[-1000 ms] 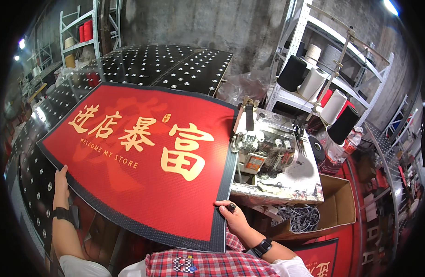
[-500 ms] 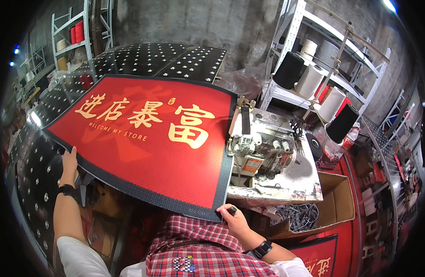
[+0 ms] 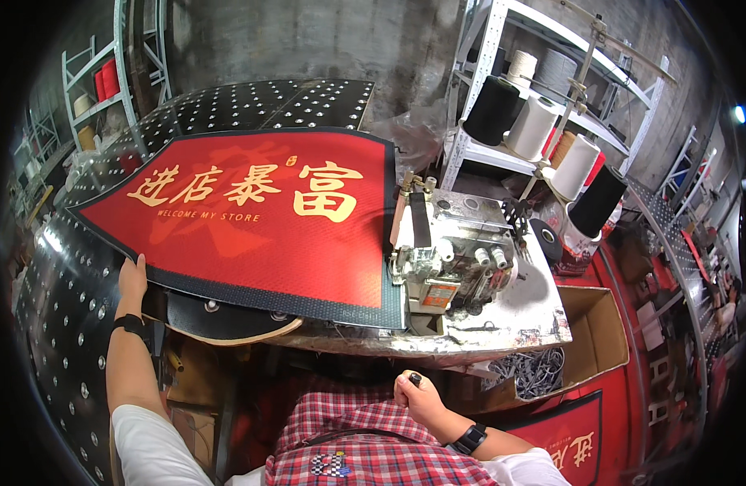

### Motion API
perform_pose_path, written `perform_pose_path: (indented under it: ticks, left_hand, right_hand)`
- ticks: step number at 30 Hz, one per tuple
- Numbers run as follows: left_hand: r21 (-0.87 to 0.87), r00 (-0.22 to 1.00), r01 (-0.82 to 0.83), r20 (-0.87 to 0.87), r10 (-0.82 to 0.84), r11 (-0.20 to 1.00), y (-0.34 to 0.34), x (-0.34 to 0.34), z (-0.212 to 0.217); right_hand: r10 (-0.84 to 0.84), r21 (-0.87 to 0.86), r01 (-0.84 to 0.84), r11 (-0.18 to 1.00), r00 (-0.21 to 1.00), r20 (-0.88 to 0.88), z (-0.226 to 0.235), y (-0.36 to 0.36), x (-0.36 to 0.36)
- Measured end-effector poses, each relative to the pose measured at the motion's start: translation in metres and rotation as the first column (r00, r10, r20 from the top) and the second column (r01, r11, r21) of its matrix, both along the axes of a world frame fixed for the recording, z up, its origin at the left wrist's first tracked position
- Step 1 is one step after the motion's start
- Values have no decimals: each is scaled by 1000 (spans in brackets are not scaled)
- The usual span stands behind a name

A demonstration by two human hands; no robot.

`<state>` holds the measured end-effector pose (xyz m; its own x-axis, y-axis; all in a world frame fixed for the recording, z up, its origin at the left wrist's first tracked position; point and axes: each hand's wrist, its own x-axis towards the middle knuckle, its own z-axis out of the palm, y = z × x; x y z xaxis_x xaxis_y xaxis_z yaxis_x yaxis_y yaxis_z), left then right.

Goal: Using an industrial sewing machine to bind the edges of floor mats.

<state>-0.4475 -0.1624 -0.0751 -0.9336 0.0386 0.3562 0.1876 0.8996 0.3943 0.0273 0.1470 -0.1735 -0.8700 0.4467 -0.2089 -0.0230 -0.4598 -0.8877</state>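
Saw the mat (image 3: 268, 243) left of the sewing machine (image 3: 462, 259), long axis toward it. Pinched its near edge with the closer left hand (image 3: 133, 279); gripped a dark object (image 3: 415, 378), perhaps a tool, in the curled right hand (image 3: 422, 398) in front of the machine.

Between my right hand (image 3: 419, 395) and the near edge of the red mat (image 3: 268, 259), open room extends over the front edge of the worktop (image 3: 539, 304). The sewing machine (image 3: 462, 259) obstructs passage at the mat's right edge. Right of the machine, bare worktop gives access; thread cones (image 3: 531, 128) stand behind. Left of my left hand (image 3: 133, 279), the studded table (image 3: 73, 340) permits sideways travel.
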Motion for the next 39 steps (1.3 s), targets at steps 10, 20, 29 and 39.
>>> perform_pose_path:
  ticks: [10, 20, 29, 39]
  left_hand:
    - [89, 987, 94, 120, -105, 992, -6, -41, -17]
    - [302, 985, 65, 131, -109, 951, 9, -4, 1]
    - [-203, 864, -191, -499, 66, 960, -57, 66, 23]
    - [-167, 510, 250, -815, -276, 954, -76, 297, 178]
  right_hand:
    - [42, -23, -42, 999, 998, 41, -7, -1, -13]
    - [14, -4, -14, 1000, 998, 57, -1, -6, -9]
    - [32, 223, -45, 974, 998, 58, 32, 8, -23]
    - [32, 300, -20, 954, 999, -36, 99, 14, -105]
